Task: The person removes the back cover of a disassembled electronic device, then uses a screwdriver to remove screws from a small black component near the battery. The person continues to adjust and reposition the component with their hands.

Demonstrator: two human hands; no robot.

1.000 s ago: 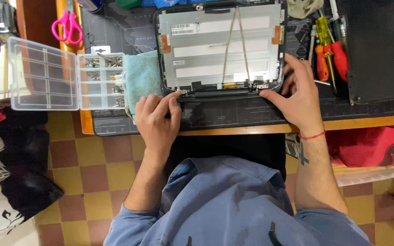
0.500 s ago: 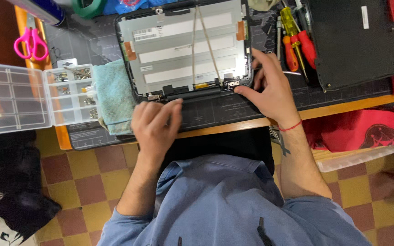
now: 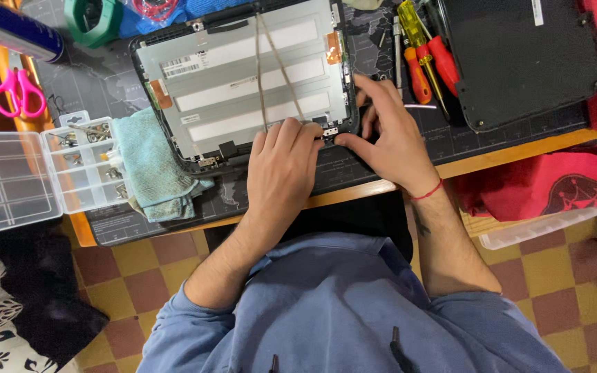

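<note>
Carefully was how this step wanted doing, because both hands were crowded onto one small spot. The silver-backed display panel in its black plastic lid frame (image 3: 243, 76) lay face down on the dark cutting mat (image 3: 381, 166) that covered the table, and I took that panel as my landmark. At its near right corner sat the small metal hinge bracket (image 3: 329, 131). My left hand (image 3: 281, 169) rested with its fingers curled down along the panel's near edge, just left of the bracket, pressing on the frame rather than gripping anything. My right hand (image 3: 388, 138) came in from the panel's right side, thumb and forefinger pinched at the bracket; whether they held a screw I could not tell, since the fingertips hid it.

To my judgement, doing this well meant keeping the left hand steady as a brace so the frame did not slide on the mat, and working the bracket with fingertips only, clear of the two thin grey cables (image 3: 271, 69) that ran across the panel's back.

Right of the panel lay the red-handled and yellow-handled screwdrivers (image 3: 423, 48), close enough to reach. Left of it sat a folded pale teal cloth (image 3: 150, 166), then the clear plastic compartment box of screws (image 3: 50, 173), with pink-handled scissors (image 3: 19, 93) beyond.
</note>
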